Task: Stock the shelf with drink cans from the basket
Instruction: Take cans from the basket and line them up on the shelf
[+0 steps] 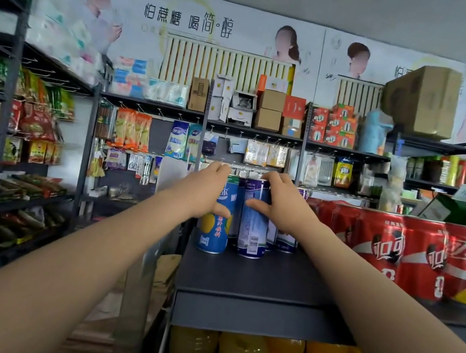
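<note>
On the smooth dark shelf (255, 275), each hand grips a tall glossy cylinder: the left hand (207, 190) a blue can (213, 231), the right hand (276, 202) a second blue can (251, 232). More cans behind are mostly hidden.

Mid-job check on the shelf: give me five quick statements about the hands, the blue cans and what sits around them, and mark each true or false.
1. The left hand grips a blue can. True.
2. The right hand is empty and hangs off the shelf. False: it grips another blue can standing on the dark shelf.
3. The red cola cans stand to the right of the blue ones. True.
4. The blue cans lie on their sides. False: they stand upright.
5. The basket sits on the shelf beside the cans. False: no basket is in view.
</note>
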Available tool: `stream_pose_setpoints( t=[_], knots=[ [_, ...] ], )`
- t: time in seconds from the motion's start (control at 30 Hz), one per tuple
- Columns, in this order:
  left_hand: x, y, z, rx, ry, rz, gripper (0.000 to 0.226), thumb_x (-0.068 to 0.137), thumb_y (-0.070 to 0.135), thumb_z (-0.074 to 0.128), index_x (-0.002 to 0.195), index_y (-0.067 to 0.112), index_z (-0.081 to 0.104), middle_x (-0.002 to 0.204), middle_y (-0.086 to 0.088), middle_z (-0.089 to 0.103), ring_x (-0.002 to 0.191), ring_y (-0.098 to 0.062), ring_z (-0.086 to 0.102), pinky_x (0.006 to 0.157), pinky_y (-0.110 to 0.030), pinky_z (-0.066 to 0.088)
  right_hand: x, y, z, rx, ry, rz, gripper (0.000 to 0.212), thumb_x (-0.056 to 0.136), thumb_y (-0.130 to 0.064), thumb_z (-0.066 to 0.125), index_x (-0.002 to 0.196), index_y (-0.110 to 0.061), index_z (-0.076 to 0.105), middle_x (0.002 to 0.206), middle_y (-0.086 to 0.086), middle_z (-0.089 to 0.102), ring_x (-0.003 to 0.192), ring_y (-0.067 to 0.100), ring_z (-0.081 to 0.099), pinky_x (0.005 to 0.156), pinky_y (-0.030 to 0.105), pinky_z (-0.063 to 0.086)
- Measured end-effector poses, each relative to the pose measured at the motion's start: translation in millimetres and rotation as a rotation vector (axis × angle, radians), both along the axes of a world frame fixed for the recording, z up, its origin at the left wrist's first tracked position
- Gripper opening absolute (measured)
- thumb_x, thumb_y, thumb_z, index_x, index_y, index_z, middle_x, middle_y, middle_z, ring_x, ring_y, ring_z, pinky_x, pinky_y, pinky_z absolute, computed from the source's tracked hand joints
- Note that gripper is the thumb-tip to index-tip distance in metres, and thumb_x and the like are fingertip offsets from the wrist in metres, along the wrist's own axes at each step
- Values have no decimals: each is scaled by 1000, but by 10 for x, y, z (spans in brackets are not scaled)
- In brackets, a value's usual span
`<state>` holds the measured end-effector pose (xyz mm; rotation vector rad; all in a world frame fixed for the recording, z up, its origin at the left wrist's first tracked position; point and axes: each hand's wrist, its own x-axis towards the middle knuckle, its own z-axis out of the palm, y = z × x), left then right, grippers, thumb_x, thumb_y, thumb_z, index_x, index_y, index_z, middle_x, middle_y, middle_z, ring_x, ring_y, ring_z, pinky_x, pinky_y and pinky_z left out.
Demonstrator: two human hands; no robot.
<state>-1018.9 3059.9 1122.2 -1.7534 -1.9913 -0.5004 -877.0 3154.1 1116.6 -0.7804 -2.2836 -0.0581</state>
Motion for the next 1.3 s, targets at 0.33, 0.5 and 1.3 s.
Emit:
stream_pose_setpoints(
  t=[0.33,0.5,1.3],
  knots=[
    [14,-52,-127,133,136,25,86,82,40,66,146,12,17,150,-9,27,127,-30,44,95,-40,44,-8,10,-68,-40,28,6,75,86,-30,64,144,-8,22,151,14,29,133,31,39,108,41,36],
    [238,-280,-191,266,314,74,49,90,32,56,131,11,40,130,-10,47,119,-28,46,88,-39,46,335,-163,-70,123,17,-190,52,90,-35,56,132,-10,38,131,15,52,112,32,56,91,45,51],
    [4912,-508,-4169,-868,102,-451,27,92,30,42,105,13,57,107,-15,64,100,-35,62,72,-38,49,5458,-1302,-4232,-791,-468,-440,26,96,-34,42,99,-13,56,88,7,61,73,26,59,55,33,46]
  ],
)
